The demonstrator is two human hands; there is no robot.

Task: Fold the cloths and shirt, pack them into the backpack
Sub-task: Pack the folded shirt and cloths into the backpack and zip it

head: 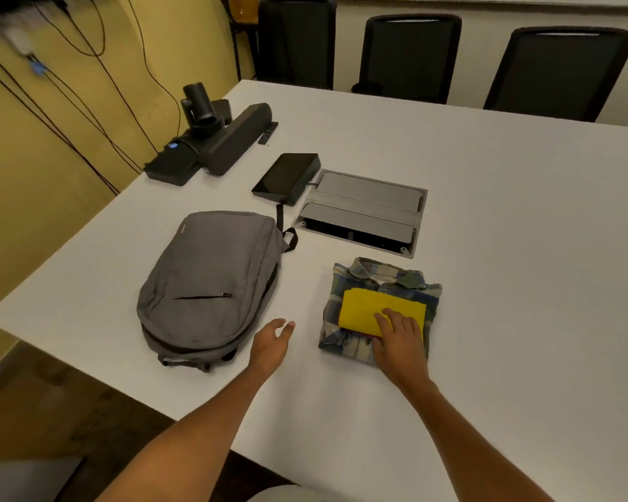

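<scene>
One white table [486, 211], seen from above and behind the hands.

One grey backpack [211, 280], lying flat on the table's left part, front pocket zipper up, main zipper apparently shut, carry loop toward the near edge.

One plaid shirt [385, 280], folded into a rough square, collar at the far side, just right of the backpack, apart from it.

One yellow cloth [367, 307], folded, lying on top of the shirt. A sliver of a second, dark red cloth [359, 336] peeking out under the yellow one's near edge; too little showing to say more. Cloths counted: two, possibly more hidden.

Two bare hands. Right hand [399, 338] palm down on the stack, fingers fairly straight and laid across the yellow cloth's near right corner, heel over the shirt's near edge; pressing rather than pinching. Left hand [271, 344] above the table between backpack and shirt, fingers loosely curved, thumb apart, holding nothing, touching neither item; contact with the tabletop not clear.

Beyond the shirt: one recessed grey cable hatch [363, 211] with two flaps. One black tablet-like device [287, 177] just left of the hatch. One black conference camera unit [211, 139] near the far left edge.

Three black chairs [410, 56] along the far side. Several dark cables [98, 67] hanging on the yellow wall at left.
</scene>
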